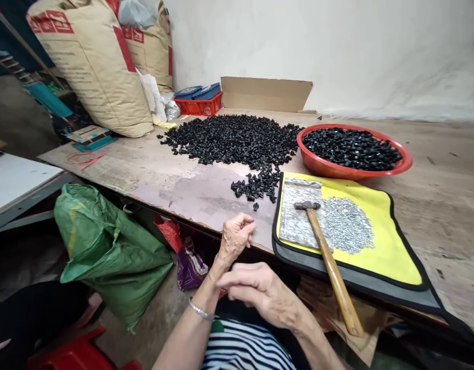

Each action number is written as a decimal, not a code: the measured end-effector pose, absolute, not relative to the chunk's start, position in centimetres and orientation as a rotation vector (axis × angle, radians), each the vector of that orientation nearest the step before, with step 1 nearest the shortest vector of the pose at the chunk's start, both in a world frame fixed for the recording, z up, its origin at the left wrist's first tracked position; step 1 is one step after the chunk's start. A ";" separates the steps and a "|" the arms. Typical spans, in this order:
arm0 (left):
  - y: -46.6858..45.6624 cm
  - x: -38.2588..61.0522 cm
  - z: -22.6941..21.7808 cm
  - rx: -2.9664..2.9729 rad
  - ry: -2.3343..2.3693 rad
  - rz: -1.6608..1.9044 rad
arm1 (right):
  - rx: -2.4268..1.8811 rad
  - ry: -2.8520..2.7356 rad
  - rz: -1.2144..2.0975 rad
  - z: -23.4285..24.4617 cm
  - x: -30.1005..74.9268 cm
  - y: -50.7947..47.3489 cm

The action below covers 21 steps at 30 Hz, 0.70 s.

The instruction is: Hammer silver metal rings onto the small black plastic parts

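The left hand pinches its fingers narrowly together, just short of the small, shiny black plastic pieces heaped on the table; the right hand rests below, fingers loosely bent.
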State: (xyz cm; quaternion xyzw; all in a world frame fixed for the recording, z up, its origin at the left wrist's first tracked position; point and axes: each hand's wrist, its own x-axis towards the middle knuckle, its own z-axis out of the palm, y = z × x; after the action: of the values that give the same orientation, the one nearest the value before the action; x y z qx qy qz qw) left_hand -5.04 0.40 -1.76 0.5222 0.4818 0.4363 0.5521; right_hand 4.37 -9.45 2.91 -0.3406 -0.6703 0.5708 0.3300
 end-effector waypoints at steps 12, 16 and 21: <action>0.1 -5.1 -1.8 1.229 1.162 1.021 | -1.176 -0.873 1.918 -8.8 5.2 -12.6; 0.0 -5.0 -1.9 1.242 1.169 1.018 | -1.100 -0.395 1.972 -11.2 5.6 -13.2; -0.2 -5.1 -2.1 1.274 1.180 1.020 | -1.160 -0.087 1.857 -11.0 6.7 -12.9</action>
State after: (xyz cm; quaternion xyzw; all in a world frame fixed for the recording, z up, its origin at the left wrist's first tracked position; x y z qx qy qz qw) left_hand -5.13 -0.19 -2.13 0.5349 0.4951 0.4279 0.5345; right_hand 6.70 -12.87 -11.03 -0.4706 -0.0351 0.7536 0.4575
